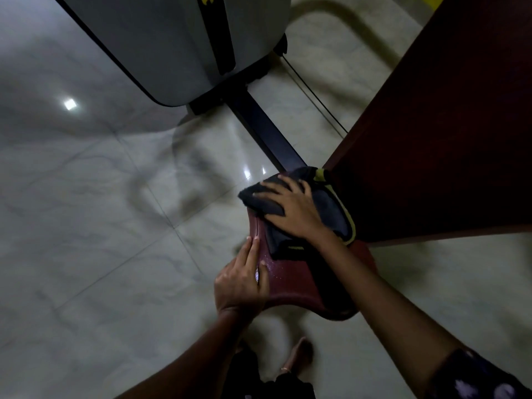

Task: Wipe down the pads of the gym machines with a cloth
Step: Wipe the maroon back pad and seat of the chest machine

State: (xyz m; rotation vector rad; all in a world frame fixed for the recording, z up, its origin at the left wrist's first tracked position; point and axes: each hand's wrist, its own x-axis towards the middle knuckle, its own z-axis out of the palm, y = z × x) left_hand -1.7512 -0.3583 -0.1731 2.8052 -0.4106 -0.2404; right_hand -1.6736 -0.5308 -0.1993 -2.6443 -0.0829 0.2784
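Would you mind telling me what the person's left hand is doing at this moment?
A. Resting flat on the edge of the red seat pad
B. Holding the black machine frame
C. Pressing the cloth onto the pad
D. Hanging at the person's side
A: the left hand lies with straight fingers on the red seat pad edge, while the right hand presses the dark cloth.

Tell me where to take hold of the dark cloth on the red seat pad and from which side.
Take the dark cloth at its loose bunched corner overhanging the red seat pad's far left edge, coming from the open floor side. The right hand presses flat on its middle, and the backrest blocks the right.
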